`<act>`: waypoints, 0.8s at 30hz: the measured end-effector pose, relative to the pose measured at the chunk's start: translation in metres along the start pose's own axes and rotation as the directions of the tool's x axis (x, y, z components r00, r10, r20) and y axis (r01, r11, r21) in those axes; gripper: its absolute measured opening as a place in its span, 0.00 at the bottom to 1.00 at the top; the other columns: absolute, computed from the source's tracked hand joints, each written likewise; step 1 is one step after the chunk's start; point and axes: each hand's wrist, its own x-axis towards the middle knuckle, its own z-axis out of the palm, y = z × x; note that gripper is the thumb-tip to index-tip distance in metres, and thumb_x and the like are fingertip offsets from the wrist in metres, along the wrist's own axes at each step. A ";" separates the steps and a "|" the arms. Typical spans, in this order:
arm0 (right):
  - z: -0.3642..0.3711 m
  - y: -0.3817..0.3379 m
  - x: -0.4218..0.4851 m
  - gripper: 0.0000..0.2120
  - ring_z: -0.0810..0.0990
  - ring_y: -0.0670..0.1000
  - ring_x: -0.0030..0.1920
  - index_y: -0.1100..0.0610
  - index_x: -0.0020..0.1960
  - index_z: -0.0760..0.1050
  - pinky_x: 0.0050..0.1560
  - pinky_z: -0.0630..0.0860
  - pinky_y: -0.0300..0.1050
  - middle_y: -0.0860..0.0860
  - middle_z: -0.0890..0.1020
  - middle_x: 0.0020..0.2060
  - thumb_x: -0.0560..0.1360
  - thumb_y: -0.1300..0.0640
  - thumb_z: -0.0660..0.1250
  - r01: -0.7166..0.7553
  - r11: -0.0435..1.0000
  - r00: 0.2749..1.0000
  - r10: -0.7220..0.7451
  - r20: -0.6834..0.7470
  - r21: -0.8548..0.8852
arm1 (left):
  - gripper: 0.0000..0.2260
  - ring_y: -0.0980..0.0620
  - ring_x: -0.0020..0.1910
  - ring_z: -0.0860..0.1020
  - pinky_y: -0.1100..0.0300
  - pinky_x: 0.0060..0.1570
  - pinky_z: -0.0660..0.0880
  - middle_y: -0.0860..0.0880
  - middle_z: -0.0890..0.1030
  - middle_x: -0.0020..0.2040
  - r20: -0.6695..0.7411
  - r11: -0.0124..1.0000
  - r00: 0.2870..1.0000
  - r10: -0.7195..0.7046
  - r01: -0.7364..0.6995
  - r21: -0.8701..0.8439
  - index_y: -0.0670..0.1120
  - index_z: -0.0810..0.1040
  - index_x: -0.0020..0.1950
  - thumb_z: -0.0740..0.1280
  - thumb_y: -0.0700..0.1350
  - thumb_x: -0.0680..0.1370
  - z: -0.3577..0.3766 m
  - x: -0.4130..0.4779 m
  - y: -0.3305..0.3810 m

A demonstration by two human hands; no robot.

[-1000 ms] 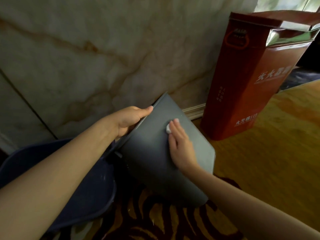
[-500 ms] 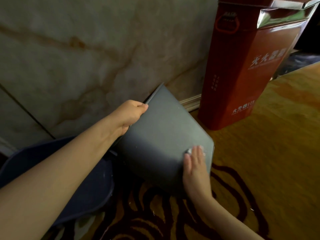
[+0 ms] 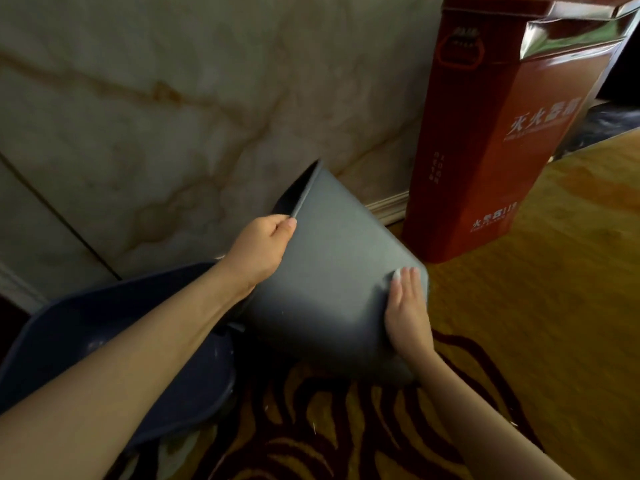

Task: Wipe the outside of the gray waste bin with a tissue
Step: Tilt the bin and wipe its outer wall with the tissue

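Note:
The gray waste bin [image 3: 332, 271] is tipped over toward the left, its open mouth facing the wall and its base to the lower right. My left hand [image 3: 263, 247] grips the bin's rim at its upper left edge. My right hand [image 3: 407, 313] lies flat against the bin's side near the base corner, pressing a small white tissue [image 3: 397, 274] under the fingertips; only a sliver of the tissue shows.
A tall red box [image 3: 502, 140] with white lettering stands right of the bin against the marble wall [image 3: 173, 116]. A dark blue basin [image 3: 104, 341] lies at the left, under my left arm. The floor is a yellow carpet [image 3: 554, 306] with dark red stripes.
My right hand slid the tissue from the bin's upper middle down to the corner near its base. My left hand kept its grip on the rim.

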 end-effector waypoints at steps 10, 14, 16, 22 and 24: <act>0.009 -0.124 0.048 0.21 0.49 0.57 0.75 0.68 0.72 0.56 0.74 0.44 0.46 0.62 0.56 0.74 0.82 0.58 0.47 0.487 0.872 0.873 -0.484 -0.066 0.052 | 0.15 0.37 0.51 0.79 0.42 0.55 0.74 0.33 0.82 0.51 0.030 0.990 0.992 0.119 -0.121 0.076 0.37 0.76 0.56 0.56 0.45 0.80 -0.004 -0.007 0.002; 0.002 -0.109 0.058 0.21 0.54 0.53 0.75 0.62 0.73 0.59 0.73 0.49 0.46 0.57 0.60 0.74 0.82 0.58 0.48 0.512 0.857 0.847 -0.514 -0.138 -0.053 | 0.15 0.37 0.51 0.79 0.42 0.54 0.74 0.35 0.82 0.50 0.051 0.983 0.986 0.158 -0.162 0.086 0.38 0.77 0.56 0.56 0.46 0.80 -0.003 -0.008 0.002; -0.010 -0.073 0.061 0.19 0.61 0.57 0.72 0.64 0.70 0.64 0.70 0.54 0.46 0.60 0.65 0.71 0.82 0.60 0.48 0.417 0.907 0.893 -0.421 -0.157 -0.060 | 0.16 0.35 0.51 0.79 0.40 0.54 0.73 0.31 0.81 0.50 0.075 0.981 0.983 0.169 -0.175 0.079 0.36 0.76 0.55 0.56 0.46 0.80 -0.003 -0.007 0.002; -0.032 0.032 0.044 0.26 0.61 0.55 0.72 0.54 0.72 0.61 0.72 0.56 0.53 0.54 0.65 0.72 0.80 0.43 0.42 -0.108 0.992 0.990 0.113 -0.083 0.061 | 0.15 0.37 0.52 0.79 0.45 0.56 0.74 0.35 0.82 0.51 0.082 0.990 0.988 0.129 -0.133 0.041 0.41 0.77 0.58 0.56 0.46 0.80 0.001 -0.002 0.008; -0.032 0.036 0.044 0.26 0.59 0.54 0.73 0.54 0.73 0.58 0.72 0.55 0.52 0.53 0.63 0.73 0.80 0.43 0.43 -0.153 0.984 0.983 0.161 -0.093 0.088 | 0.15 0.37 0.52 0.79 0.46 0.55 0.74 0.35 0.82 0.51 0.094 0.994 0.989 0.112 -0.113 0.000 0.42 0.78 0.59 0.57 0.47 0.80 0.004 -0.002 0.012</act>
